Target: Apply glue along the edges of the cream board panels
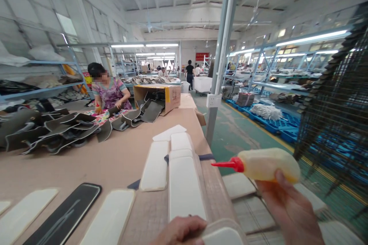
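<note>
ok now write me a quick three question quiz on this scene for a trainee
1. Which hand holds the squeeze bottle: (a) left, (b) right, (c) neither?
2. True or false: the bottle is held upright.
3. Missing word: the black panel at the near left lies between two ... panels.

Key
1. b, the right hand.
2. False; it lies on its side, its red nozzle pointing toward picture-left.
3. White; the white panels lie on either side of it.

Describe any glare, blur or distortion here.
In the head view, the tube lights glare white; the pillar leans, perhaps from wide-angle distortion; the dark rack at right looks smeared; the right hand, holding the bottle, looks slightly soft.
</note>
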`<move>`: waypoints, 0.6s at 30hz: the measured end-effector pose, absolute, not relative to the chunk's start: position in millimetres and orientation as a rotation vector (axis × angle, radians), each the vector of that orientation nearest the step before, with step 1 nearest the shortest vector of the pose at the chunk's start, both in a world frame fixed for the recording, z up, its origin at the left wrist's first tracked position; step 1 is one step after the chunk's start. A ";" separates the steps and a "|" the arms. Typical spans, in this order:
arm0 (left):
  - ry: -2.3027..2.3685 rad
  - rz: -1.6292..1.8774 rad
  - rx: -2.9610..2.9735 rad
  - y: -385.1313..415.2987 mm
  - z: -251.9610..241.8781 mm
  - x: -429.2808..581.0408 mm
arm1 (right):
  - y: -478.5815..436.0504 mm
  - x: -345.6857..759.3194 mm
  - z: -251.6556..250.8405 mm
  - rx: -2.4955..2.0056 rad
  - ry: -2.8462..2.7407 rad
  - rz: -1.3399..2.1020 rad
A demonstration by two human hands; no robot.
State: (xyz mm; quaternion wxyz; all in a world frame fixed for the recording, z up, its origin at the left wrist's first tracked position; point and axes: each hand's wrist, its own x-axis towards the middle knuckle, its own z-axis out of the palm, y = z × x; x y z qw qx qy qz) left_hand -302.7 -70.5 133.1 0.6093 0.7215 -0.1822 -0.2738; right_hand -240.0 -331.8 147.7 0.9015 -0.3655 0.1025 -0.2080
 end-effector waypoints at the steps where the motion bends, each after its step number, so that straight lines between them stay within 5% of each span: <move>1: -0.482 -0.616 1.688 -72.3 131.1 -302.7 | -334.8 -237.4 150.0 -0.782 0.156 -0.427; 12: -0.861 -0.344 2.073 -106.4 153.0 -316.7 | -354.4 -193.8 187.5 -1.159 -0.323 -0.342; 18: -0.622 -0.479 1.933 -128.7 147.6 -323.2 | -369.1 -174.5 180.5 -1.270 -0.337 -0.298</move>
